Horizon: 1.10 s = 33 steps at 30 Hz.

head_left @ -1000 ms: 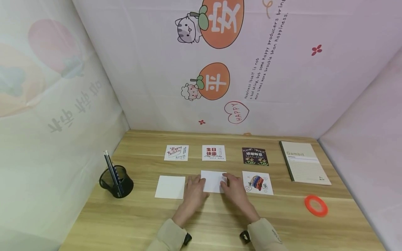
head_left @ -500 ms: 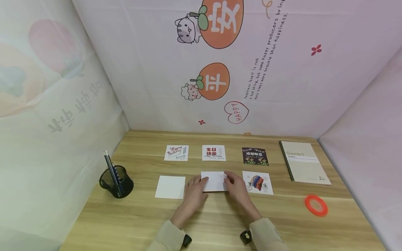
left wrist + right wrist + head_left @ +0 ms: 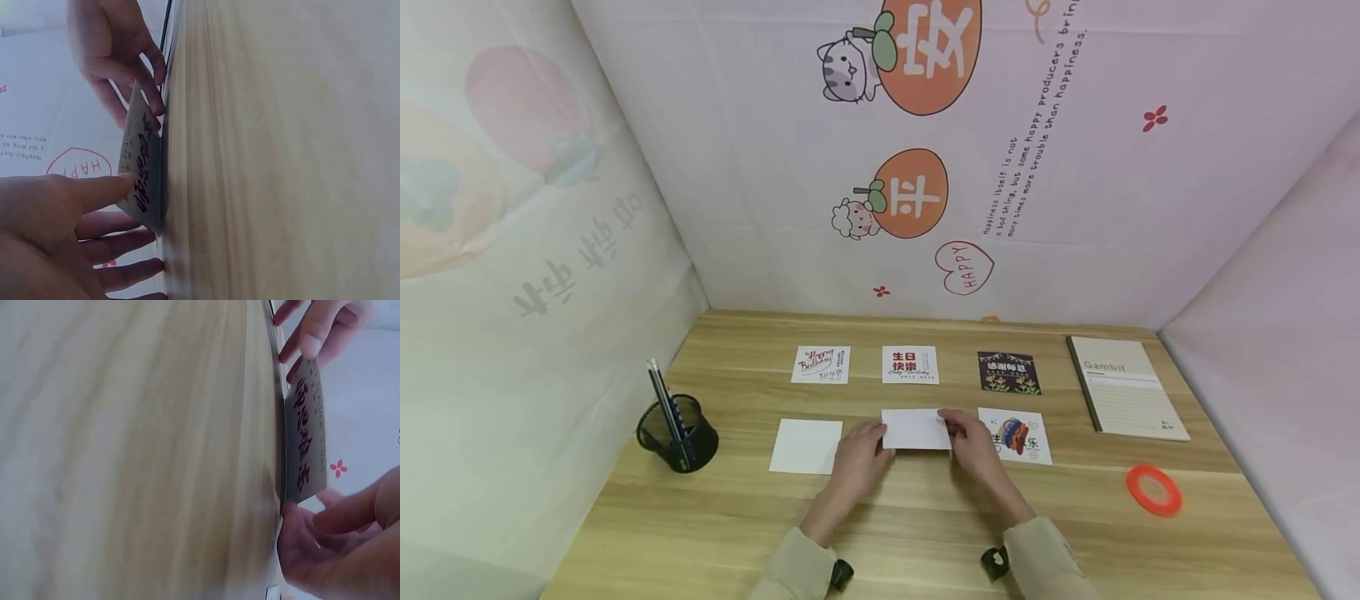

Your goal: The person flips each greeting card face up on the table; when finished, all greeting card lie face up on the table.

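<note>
A small card (image 3: 915,428), blank white on top in the head view, is tilted with its near edge raised off the table. Its underside carries dark red characters, which show in both wrist views on the card (image 3: 142,165). My left hand (image 3: 857,460) holds the card's left end, the thumb laid against its printed face. At the other end, my right hand (image 3: 976,450) grips the right edge with bent fingers. A blank white card (image 3: 806,447) lies just left of my left hand. Right beside my right hand is a card with a colourful drawing (image 3: 1022,437).
Behind lie a Happy Birthday card (image 3: 821,365), a red-lettered card (image 3: 911,365) and a dark flowered card (image 3: 1009,372). A notebook (image 3: 1127,388) and a red tape ring (image 3: 1153,490) are at right. A black mesh pen cup (image 3: 678,433) stands at left on the wooden table (image 3: 917,533).
The middle card lay flat one second ago; its near edge has since lifted, and it now tilts up between my hands. My hands have shifted slightly apart.
</note>
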{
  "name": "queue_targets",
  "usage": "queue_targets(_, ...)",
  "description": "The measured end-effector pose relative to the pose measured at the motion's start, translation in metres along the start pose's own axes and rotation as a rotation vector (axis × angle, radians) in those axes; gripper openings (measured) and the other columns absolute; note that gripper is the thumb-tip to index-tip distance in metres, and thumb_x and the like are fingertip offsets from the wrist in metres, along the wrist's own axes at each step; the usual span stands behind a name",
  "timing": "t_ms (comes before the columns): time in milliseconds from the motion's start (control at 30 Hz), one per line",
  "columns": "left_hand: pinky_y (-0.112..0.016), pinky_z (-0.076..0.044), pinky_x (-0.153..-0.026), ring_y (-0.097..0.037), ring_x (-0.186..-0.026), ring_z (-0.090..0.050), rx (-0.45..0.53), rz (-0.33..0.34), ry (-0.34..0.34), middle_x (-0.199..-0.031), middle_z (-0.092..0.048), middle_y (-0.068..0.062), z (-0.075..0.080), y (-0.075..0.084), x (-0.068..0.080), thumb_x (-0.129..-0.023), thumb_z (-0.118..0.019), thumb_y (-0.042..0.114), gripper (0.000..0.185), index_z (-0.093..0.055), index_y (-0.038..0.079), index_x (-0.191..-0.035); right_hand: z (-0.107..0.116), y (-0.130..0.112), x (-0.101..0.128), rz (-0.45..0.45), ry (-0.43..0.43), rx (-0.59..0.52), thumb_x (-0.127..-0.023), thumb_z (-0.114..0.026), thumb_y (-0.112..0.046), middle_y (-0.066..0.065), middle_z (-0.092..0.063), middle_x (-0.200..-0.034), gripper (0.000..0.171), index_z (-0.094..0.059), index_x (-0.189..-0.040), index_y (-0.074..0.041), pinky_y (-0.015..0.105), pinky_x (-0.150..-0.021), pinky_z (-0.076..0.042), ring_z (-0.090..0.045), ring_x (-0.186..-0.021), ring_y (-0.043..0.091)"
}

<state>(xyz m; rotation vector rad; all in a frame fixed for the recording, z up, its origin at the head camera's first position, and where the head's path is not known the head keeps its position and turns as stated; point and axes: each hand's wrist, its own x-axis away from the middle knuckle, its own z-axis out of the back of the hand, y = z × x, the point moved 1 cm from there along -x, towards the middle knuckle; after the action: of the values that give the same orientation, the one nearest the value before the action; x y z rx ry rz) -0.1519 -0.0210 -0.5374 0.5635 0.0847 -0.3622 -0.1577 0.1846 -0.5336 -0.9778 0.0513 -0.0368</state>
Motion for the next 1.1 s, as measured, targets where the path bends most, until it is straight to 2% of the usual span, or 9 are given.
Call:
queue_targets(100,-0.054,-0.045,-0.095,-0.037,-0.119,-0.054,0.049,0.011,0.018,-0.128,-0.058,-0.019,0.001,-0.002,0.000,-0.088,-0.071,0.020,0.039,-0.063,-0.002,-0.119,0.002,0.003,-0.001,0.021,-0.024,0.007,-0.082,-0.043,0.020,0.017,-0.066,-0.109,0.048,-0.065,-0.119,0.000,0.048,-0.093,-0.047,-0.061,-0.102,0.032)
queue_targets(333,-0.053,-0.040,-0.101,-0.037,-0.124,-0.050,0.141,0.051,0.017,-0.132,-0.056,-0.017,0.002,-0.003,-0.001,-0.091,-0.066,0.023,0.040,-0.061,-0.001,-0.123,0.007,0.010,-0.002,0.071,-0.048,0.021,-0.083,-0.061,0.014,0.018,-0.066,-0.113,0.037,-0.068,-0.115,-0.003,0.046,-0.090,-0.050,-0.063,-0.101,0.032)
queue_targets(467,-0.050,-0.040,-0.103,-0.035,-0.125,-0.049,0.186,0.080,0.014,-0.133,-0.057,-0.015,0.004,-0.002,-0.001,-0.094,-0.063,0.027,0.041,-0.060,0.002,-0.126,0.010,0.011,-0.002,0.084,-0.047,0.024,-0.083,-0.063,0.010,0.017,-0.066,-0.116,0.032,-0.070,-0.112,-0.003,0.045,-0.092,-0.050,-0.062,-0.105,0.032)
queue_targets(600,-0.050,-0.042,-0.100,-0.036,-0.123,-0.051,0.216,0.095,0.029,-0.131,-0.058,-0.016,0.007,-0.001,-0.002,-0.094,-0.063,0.024,0.039,-0.060,0.002,-0.125,0.011,0.009,-0.001,0.081,-0.029,0.015,-0.085,-0.064,0.006,0.015,-0.067,-0.113,0.026,-0.071,-0.108,-0.004,0.044,-0.092,-0.050,-0.062,-0.105,0.030)
queue_targets(767,-0.048,-0.049,-0.092,-0.036,-0.118,-0.055,0.251,0.122,0.077,-0.127,-0.060,-0.015,0.008,-0.001,-0.003,-0.093,-0.063,0.016,0.032,-0.062,0.003,-0.123,0.010,0.008,0.000,0.089,0.011,0.006,-0.084,-0.064,0.006,0.013,-0.070,-0.104,0.022,-0.072,-0.102,-0.005,0.041,-0.086,-0.052,-0.065,-0.096,0.027)
queue_targets(833,-0.045,-0.054,-0.084,-0.035,-0.112,-0.059,0.264,0.126,0.103,-0.124,-0.062,-0.016,0.007,-0.002,-0.003,-0.091,-0.064,0.010,0.030,-0.063,0.003,-0.120,0.010,0.008,0.000,0.097,0.031,0.009,-0.084,-0.065,0.006,0.012,-0.070,-0.101,0.021,-0.072,-0.099,-0.005,0.040,-0.084,-0.053,-0.065,-0.094,0.026)
queue_targets(1033,-0.036,-0.057,-0.073,-0.028,-0.094,-0.067,0.308,0.151,0.181,-0.104,-0.070,-0.013,0.005,-0.002,-0.005,-0.086,-0.066,0.000,0.021,-0.069,0.002,-0.107,0.009,0.008,0.001,0.137,0.092,0.011,-0.082,-0.067,0.006,0.009,-0.071,-0.094,0.018,-0.073,-0.094,-0.006,0.033,-0.077,-0.054,-0.065,-0.085,0.022)
queue_targets(1100,-0.035,-0.057,-0.075,-0.026,-0.091,-0.068,0.314,0.154,0.207,-0.098,-0.071,-0.011,0.005,-0.002,-0.007,-0.086,-0.067,0.000,0.017,-0.071,0.003,-0.102,0.009,0.007,0.001,0.140,0.104,0.009,-0.083,-0.069,0.004,0.007,-0.072,-0.092,0.015,-0.073,-0.093,-0.006,0.031,-0.075,-0.054,-0.065,-0.084,0.020)
